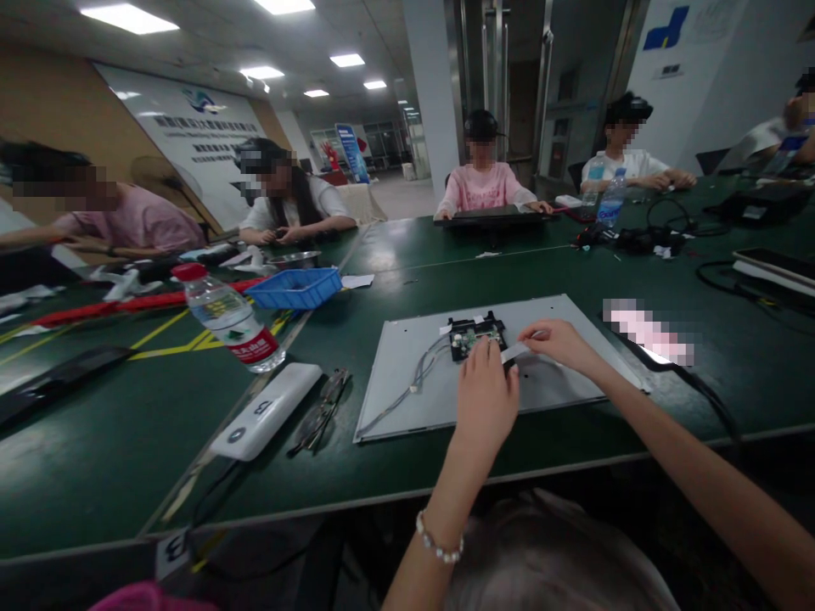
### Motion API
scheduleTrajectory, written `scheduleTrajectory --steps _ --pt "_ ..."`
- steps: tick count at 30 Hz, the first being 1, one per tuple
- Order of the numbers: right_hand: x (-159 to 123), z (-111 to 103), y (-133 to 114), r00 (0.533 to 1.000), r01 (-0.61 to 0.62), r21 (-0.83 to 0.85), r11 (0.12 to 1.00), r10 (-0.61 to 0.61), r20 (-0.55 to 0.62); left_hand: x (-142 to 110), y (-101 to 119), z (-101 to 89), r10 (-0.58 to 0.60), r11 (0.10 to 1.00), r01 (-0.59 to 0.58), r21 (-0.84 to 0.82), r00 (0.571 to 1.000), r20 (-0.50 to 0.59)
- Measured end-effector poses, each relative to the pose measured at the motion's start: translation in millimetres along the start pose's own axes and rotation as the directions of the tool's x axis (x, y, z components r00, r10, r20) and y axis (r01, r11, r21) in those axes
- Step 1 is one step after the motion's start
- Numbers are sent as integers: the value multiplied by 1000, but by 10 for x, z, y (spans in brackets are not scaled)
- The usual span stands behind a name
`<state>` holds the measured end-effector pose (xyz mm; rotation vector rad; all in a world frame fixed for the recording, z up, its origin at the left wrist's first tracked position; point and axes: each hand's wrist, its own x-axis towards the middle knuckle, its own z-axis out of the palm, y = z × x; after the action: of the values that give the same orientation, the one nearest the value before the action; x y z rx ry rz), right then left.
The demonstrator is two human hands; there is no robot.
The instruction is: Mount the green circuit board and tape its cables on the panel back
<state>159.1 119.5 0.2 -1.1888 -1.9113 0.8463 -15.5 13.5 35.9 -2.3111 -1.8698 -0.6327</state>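
Note:
A grey metal panel (413, 399) lies flat on the green table (115, 458) in front of me. A small green circuit board (474, 337) in a black frame sits near its far edge, with grey wires (424, 365) running off to the left. My left hand (487, 395) rests on the panel just below the board, fingers closed down on it. My right hand (557, 341) pinches a white strip (515, 352) that runs from the board's right side.
A water bottle (229, 321), a white power bank (267, 410) and folded glasses (322, 412) lie to the left. A blue tray (296, 288) sits further back. Several other people sit around the table. Black cables (713, 395) lie at right.

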Motion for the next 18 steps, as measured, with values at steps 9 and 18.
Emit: scheduleTrajectory --steps 9,18 --pt "-50 28 -9 988 147 -302 942 -152 6 -147 264 436 -21 999 20 28 999 37" --pt "-481 249 -135 962 271 -444 854 -252 104 -179 224 485 14 1000 -14 24 1000 14"
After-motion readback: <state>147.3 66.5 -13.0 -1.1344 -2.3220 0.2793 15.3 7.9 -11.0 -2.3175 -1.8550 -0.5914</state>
